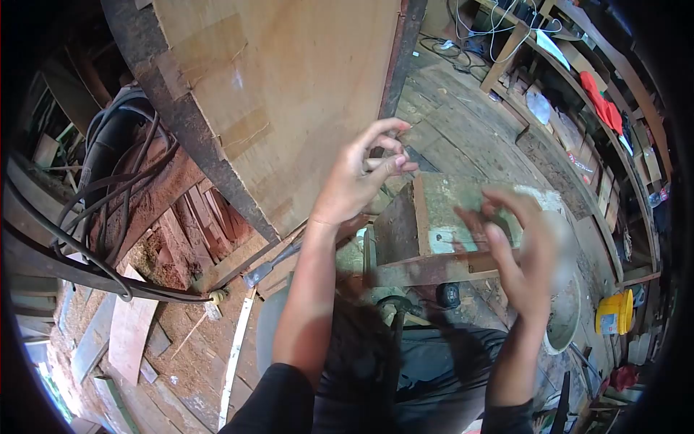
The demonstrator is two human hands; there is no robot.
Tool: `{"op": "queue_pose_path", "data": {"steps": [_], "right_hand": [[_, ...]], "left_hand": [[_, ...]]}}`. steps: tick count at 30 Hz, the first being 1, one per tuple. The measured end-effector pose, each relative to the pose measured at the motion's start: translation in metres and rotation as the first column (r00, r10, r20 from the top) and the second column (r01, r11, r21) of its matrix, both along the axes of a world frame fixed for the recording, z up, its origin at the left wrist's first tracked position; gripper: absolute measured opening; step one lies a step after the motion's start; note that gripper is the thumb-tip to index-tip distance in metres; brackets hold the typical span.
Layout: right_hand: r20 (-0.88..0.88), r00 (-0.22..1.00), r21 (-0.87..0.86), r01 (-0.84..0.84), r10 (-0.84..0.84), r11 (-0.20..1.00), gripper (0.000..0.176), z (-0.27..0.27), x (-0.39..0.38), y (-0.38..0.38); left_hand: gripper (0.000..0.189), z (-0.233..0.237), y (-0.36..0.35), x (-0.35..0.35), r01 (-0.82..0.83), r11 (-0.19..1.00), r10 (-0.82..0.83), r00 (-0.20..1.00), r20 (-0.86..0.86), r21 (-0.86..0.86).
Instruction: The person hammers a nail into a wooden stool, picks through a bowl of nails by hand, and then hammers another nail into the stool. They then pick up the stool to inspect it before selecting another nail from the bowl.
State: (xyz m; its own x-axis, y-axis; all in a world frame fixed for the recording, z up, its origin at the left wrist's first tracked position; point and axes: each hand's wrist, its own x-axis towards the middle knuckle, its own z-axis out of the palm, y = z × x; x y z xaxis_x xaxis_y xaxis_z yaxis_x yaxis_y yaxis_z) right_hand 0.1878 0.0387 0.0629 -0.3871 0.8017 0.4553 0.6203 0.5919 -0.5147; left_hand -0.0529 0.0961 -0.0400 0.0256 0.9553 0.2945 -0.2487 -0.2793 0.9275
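Note:
My left hand (354, 177) is raised in front of the plywood panel (289, 94), its fingers bent and apart, and nothing shows in it. To the right, my right hand (524, 249) hangs over a worn wooden box (452, 202), smeared by motion. Its thumb and forefinger stand apart and no held thing can be made out. A pale blurred patch covers its outer side. Left of my left forearm lies a chisel-like tool (264, 271) with a flat blade, partly hidden by the arm. A dark round object (448, 295) sits below the box.
Black hoses and cables (126, 173) are looped at the left, above sawdust (163, 253) and wood offcuts (134, 329). At the right stand a round basin (564, 322) and a yellow bucket (614, 312). Cluttered shelves (578, 137) with a red cloth (600, 101) line the right side.

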Motion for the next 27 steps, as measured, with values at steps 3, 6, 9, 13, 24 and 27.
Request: {"op": "queue_pose_path", "data": {"steps": [3, 6, 9, 13, 24, 27], "right_hand": [[0.143, 0.986, 0.122, -0.107, 0.09, 0.987, 0.036, -0.016, -0.019, 0.03], [0.195, 0.981, 0.027, -0.013, 0.007, 1.0, 0.032, -0.031, -0.028, 0.034], [0.174, 0.985, 0.06, 0.003, -0.013, 0.998, 0.028, -0.046, -0.026, 0.04], [0.124, 0.992, 0.088, -0.011, 0.0, 0.996, 0.024, -0.05, -0.026, 0.043], [-0.43, 0.902, -0.003, 0.032, -0.03, 0.999, 0.021, -0.039, 0.009, -0.018], [-0.313, 0.95, -0.187, -0.059, -0.002, 0.981, 0.017, -0.056, 0.03, -0.06]], "left_hand": [[0.04, -0.006, 0.004, 0.007, 0.033, 0.998, -0.034, 0.999, 0.016, 0.054], [0.04, -0.011, 0.007, 0.01, 0.049, 0.994, -0.043, 0.997, -0.057, 0.101], [0.039, -0.015, 0.009, 0.011, 0.04, 0.995, -0.039, 0.999, -0.013, 0.093], [0.04, -0.009, 0.006, 0.011, 0.015, 0.994, -0.013, 1.0, -0.016, 0.108], [0.047, 0.034, -0.015, 0.028, -0.083, 0.983, 0.089, 0.995, -0.033, 0.162], [0.047, 0.032, -0.015, 0.032, -0.093, 0.989, 0.105, 0.989, -0.104, 0.111]]}}
